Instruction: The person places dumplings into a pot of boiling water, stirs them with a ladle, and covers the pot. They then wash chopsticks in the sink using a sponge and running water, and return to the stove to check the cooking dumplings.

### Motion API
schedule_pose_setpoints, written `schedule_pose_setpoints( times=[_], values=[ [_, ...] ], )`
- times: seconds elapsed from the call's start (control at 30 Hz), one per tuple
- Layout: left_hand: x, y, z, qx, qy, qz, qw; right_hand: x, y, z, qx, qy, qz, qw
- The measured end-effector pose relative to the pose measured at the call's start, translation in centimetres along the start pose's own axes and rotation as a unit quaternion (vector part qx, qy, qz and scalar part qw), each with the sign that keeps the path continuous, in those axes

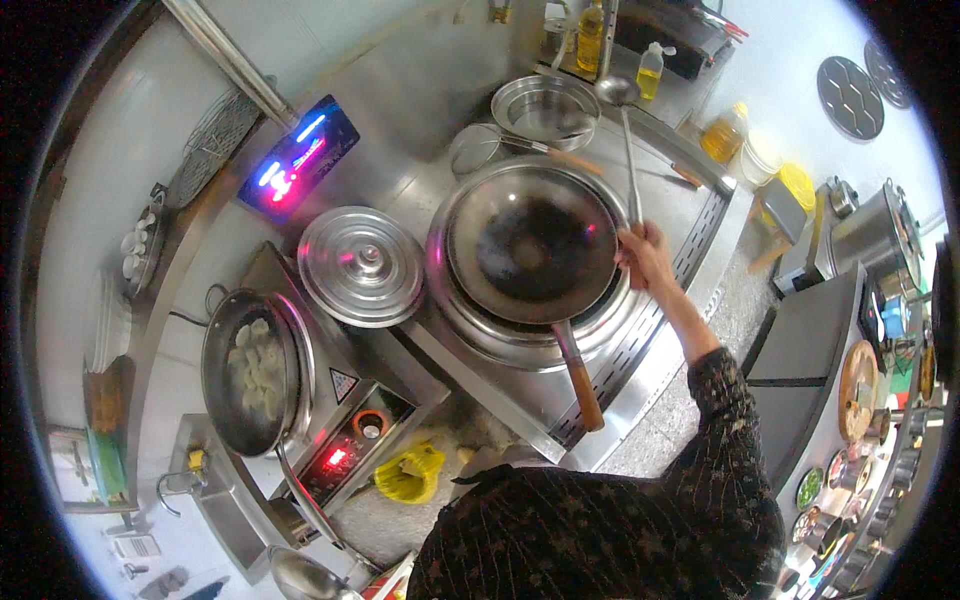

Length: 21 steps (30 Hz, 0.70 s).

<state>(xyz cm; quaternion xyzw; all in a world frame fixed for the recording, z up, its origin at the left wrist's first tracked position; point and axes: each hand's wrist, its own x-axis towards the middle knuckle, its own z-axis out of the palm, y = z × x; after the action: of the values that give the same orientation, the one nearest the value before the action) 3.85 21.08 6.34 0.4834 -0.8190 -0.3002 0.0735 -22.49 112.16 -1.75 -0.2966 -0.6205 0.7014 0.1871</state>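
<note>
My right hand [646, 257] grips the end of a long-handled metal ladle [631, 161], at the right rim of the wok. The ladle's bowl points away from me, beside a steel basin [546, 112]. Before me a dark wok [532, 251] with a wooden handle [583, 394] rests on the round steel burner ring [487, 349]. Its inside looks bare, with a dark, shiny middle. My left hand is out of view. A wire strainer [474, 154] with a wooden handle lies between the wok and the basin.
Left of the wok is a steel lid [360, 266]. A frying pan [217, 375] holding several pale dumpling-like pieces sits on an induction cooker [352, 450]. Oil bottles [590, 37] stand behind. A yellow bag-lined bin [409, 472] is below; a stockpot [866, 232] stands right.
</note>
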Motion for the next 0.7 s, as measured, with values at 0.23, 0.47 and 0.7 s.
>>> schedule_pose_setpoints(
  times=[0.23,0.47,0.7],
  values=[
    [-2.7,-1.0,-0.5,-0.018,0.011,-0.013,1.000,11.8,-6.5,7.8,-0.202,-0.095,0.007,0.975],
    [-5.7,-1.8,-1.5,-0.033,0.028,-0.028,0.999,18.6,-1.8,10.4,-0.559,0.000,-0.175,0.810],
    [-8.6,-2.4,-2.0,-0.040,0.040,-0.042,0.998,17.9,-4.7,10.9,-0.493,-0.123,-0.050,0.860]
  ],
)
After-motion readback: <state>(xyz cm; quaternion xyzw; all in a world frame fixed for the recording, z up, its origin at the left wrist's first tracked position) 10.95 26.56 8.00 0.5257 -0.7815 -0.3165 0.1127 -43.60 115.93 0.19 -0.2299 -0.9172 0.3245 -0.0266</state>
